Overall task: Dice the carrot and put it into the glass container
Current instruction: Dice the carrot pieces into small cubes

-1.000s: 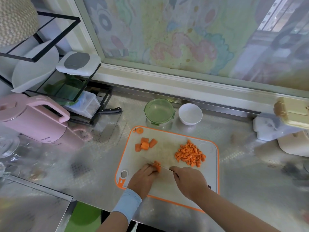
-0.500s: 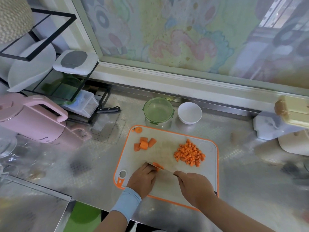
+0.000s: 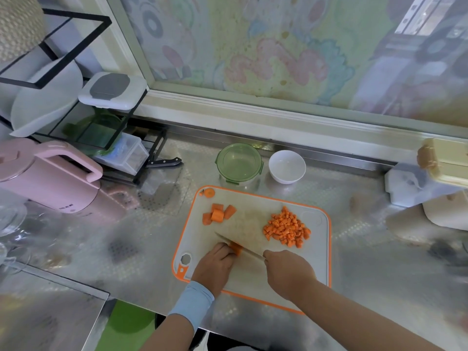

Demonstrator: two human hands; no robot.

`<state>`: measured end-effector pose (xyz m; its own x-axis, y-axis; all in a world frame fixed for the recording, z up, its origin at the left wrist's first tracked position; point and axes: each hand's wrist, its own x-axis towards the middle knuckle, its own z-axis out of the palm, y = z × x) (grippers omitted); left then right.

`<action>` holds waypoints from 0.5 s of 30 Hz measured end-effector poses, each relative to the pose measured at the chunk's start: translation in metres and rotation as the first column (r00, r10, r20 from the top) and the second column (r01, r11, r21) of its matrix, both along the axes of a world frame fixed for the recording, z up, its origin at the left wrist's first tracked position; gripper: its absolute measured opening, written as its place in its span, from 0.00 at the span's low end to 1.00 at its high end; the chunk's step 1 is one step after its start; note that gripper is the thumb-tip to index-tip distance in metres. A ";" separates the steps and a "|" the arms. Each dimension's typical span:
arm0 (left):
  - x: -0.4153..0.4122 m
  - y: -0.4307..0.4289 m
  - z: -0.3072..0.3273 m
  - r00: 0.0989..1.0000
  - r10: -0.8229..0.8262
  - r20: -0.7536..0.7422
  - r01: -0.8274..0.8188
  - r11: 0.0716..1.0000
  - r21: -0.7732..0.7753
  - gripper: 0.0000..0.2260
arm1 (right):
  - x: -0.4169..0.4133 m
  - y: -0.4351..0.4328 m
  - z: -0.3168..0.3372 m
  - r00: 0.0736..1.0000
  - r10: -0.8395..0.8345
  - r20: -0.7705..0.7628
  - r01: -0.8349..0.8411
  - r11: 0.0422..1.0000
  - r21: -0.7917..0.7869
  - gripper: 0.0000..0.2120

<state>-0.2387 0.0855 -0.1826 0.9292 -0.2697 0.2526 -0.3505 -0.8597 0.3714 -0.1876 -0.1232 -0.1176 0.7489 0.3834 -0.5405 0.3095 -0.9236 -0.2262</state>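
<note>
Right hand (image 3: pixel 288 273) swallows the knife (image 3: pixel 250 253) handle; I see only blade. Left hand (image 3: pixel 215 267) fingers cover most of the carrot piece (image 3: pixel 236 248) near the board's (image 3: pixel 249 277) front-left corner, so I can't tell its length. Both forearms run off the bottom edge. At the counter's (image 3: pixel 367 274) left edge the kettle (image 3: pixel 48 183) is cropped and the glassware (image 3: pixel 10 221) beside it is a blur. The box (image 3: pixel 448 160) at the right edge is cropped. Second knife (image 3: pixel 166 162): blade hidden under the rack (image 3: pixel 158 145). Container (image 3: pixel 219 171): lidded or not, can't tell.
</note>
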 end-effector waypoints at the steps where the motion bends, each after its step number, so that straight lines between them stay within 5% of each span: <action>1: 0.000 0.000 -0.001 1.000 -0.003 0.003 0.003 1.000 0.004 0.10 | 0.001 0.002 -0.001 1.000 -0.012 -0.009 0.012 1.000 0.000 0.06; 15: -0.004 -0.002 0.001 0.998 0.031 -0.054 -0.032 0.999 -0.022 0.11 | -0.007 -0.004 -0.006 0.994 0.060 0.088 -0.061 0.998 0.007 0.07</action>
